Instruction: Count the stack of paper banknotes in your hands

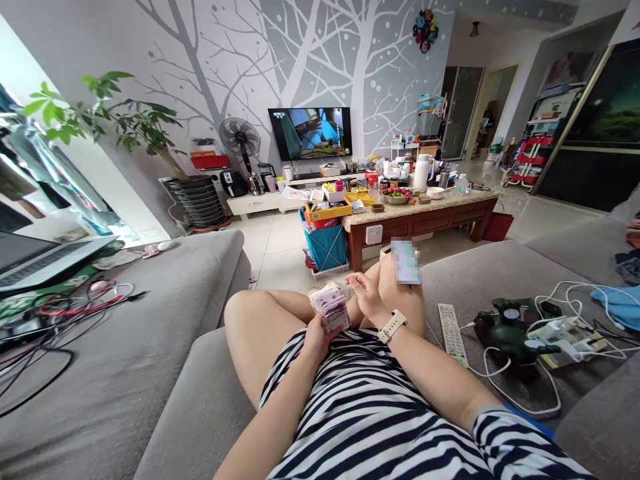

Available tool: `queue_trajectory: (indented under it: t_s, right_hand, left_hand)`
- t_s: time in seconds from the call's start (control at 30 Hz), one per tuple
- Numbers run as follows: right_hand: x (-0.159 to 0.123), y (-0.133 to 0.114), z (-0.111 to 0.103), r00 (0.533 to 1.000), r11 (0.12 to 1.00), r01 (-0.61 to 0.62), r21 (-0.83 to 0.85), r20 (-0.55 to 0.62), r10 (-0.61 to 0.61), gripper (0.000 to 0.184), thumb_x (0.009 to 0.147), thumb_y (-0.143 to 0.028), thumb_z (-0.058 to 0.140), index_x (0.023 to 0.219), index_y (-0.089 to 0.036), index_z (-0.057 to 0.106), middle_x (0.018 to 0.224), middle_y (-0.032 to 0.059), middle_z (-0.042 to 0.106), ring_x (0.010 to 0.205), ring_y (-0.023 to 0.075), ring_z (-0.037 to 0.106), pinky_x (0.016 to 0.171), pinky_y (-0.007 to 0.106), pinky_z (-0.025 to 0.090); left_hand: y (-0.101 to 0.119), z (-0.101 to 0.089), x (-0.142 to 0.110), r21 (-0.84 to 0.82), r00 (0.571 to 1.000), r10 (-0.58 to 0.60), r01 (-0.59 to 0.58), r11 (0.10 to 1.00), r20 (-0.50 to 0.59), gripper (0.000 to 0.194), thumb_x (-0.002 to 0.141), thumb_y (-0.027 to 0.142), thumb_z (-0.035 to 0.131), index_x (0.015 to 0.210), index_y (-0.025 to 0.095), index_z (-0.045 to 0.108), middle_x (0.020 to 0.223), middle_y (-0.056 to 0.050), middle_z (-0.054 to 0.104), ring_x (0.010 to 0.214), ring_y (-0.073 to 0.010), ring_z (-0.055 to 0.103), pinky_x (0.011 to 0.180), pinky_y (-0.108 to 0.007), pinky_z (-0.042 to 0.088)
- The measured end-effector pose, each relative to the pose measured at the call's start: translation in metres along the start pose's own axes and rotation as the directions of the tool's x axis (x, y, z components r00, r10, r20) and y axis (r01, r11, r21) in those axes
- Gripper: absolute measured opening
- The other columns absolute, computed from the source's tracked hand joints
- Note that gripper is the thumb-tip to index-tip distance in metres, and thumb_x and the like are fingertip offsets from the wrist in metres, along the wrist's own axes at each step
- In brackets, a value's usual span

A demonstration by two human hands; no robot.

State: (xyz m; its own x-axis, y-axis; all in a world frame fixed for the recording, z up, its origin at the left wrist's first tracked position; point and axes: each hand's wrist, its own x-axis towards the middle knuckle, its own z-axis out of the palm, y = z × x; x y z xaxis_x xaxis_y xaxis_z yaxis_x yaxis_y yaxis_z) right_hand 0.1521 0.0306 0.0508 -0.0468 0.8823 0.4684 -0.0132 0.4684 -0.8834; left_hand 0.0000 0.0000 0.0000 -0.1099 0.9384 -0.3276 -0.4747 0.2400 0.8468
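My left hand (320, 339) is closed around the lower end of a stack of banknotes (332, 308), pale and purple, fanned out at the top above my lap. My right hand (367, 295) is raised just right of the notes, apart from them, with its fingers curled in. Whether anything thin is between those fingertips I cannot make out. A cream watch strap (393, 326) circles my right wrist. Beyond that hand, a phone (405, 261) with a blurred screen rests against my right knee.
On the sofa to my right lie a remote control (452, 335), a dark green device (510, 327) and white cables. Tangled cables (60, 327) and a laptop (50, 260) lie to my left. Ahead stands a cluttered coffee table (425, 215), with a television (311, 133) behind it.
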Motion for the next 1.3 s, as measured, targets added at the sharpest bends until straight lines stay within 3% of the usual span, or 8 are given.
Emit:
queue_trajectory:
  t_s: [0.1,0.2,0.33,0.53,0.73,0.83,1.03,1.3]
  right_hand:
    - [-0.015,0.026,0.013,0.983,0.97,-0.175,0.167,0.082,0.163,0.04,0.084,-0.053,0.048,0.076,-0.016,0.063,0.069,0.0026,0.058,0.063,0.0135,0.048,0.061,0.026,0.04]
    - [-0.027,0.046,0.009,0.963,0.927,-0.266,0.264,0.123,0.241,0.043,0.083,-0.055,0.049,0.076,-0.015,0.064,0.065,0.0022,0.059,0.055,0.0112,0.044,0.053,0.024,0.034]
    - [-0.03,0.058,0.008,0.93,0.9,-0.358,0.25,0.178,0.321,0.042,0.08,-0.057,0.053,0.07,-0.017,0.058,0.053,-0.0007,0.055,0.045,0.0105,0.039,0.046,0.024,0.029]
    - [-0.026,0.068,0.014,0.946,0.934,-0.323,0.155,0.044,0.32,0.039,0.065,-0.049,0.072,0.075,-0.019,0.05,0.056,-0.0058,0.049,0.052,0.0106,0.042,0.05,0.022,0.033]
    - [-0.028,0.071,0.011,0.953,0.95,-0.299,0.087,0.069,0.294,0.037,0.07,-0.05,0.067,0.068,-0.018,0.049,0.06,-0.0041,0.047,0.059,0.0116,0.042,0.056,0.023,0.034]
    - [-0.028,0.07,0.011,0.955,0.952,-0.295,0.086,0.07,0.29,0.037,0.071,-0.051,0.066,0.069,-0.017,0.051,0.06,-0.0036,0.048,0.059,0.0118,0.042,0.057,0.023,0.035]
    - [-0.03,0.068,0.01,0.949,0.932,-0.312,0.185,0.101,0.297,0.033,0.068,-0.046,0.071,0.07,-0.018,0.054,0.062,-0.0032,0.052,0.059,0.0115,0.045,0.056,0.024,0.036]
    - [-0.031,0.059,0.01,0.928,0.862,-0.372,0.346,0.166,0.334,0.029,0.065,-0.041,0.075,0.075,-0.018,0.06,0.066,-0.0021,0.057,0.058,0.0122,0.049,0.056,0.025,0.038]
  left_hand:
    - [-0.003,0.0,0.0,0.005,0.999,0.041,-0.041,0.999,-0.001,0.032,0.087,0.031,0.051,0.11,0.013,0.065,0.104,-0.013,0.069,0.086,-0.0219,0.067,0.065,-0.03,0.057]
    - [-0.005,0.002,-0.001,-0.021,0.999,0.041,-0.041,0.999,-0.01,0.031,0.085,0.033,0.054,0.105,0.012,0.065,0.098,-0.013,0.07,0.081,-0.0224,0.069,0.065,-0.032,0.057]
    - [-0.009,0.004,0.001,-0.061,0.999,0.032,-0.032,0.998,-0.003,0.031,0.085,0.03,0.054,0.105,0.009,0.065,0.09,-0.014,0.072,0.078,-0.0254,0.07,0.068,-0.036,0.057]
    - [-0.01,0.0,0.004,-0.02,1.0,0.016,-0.016,1.0,0.017,0.028,0.082,0.025,0.057,0.102,0.009,0.065,0.086,-0.014,0.072,0.079,-0.0254,0.07,0.069,-0.036,0.057]
    - [-0.013,-0.004,0.007,0.039,1.0,0.031,-0.031,0.999,-0.003,0.015,0.078,0.023,0.061,0.089,0.015,0.066,0.084,-0.011,0.072,0.079,-0.0243,0.07,0.067,-0.033,0.057]
    - [-0.013,-0.004,0.008,0.013,1.0,0.025,-0.025,1.0,-0.009,0.018,0.08,0.025,0.06,0.092,0.013,0.066,0.084,-0.012,0.072,0.08,-0.0245,0.07,0.066,-0.033,0.057]
    - [-0.008,0.001,0.005,-0.129,0.999,-0.019,0.016,0.992,-0.027,0.035,0.086,0.03,0.055,0.112,0.009,0.062,0.089,-0.014,0.072,0.075,-0.0243,0.07,0.067,-0.035,0.057]
    - [-0.004,0.006,-0.003,-0.075,0.999,-0.004,0.0,0.997,-0.05,0.032,0.087,0.029,0.053,0.11,0.009,0.064,0.091,-0.014,0.072,0.072,-0.0236,0.07,0.06,-0.035,0.058]
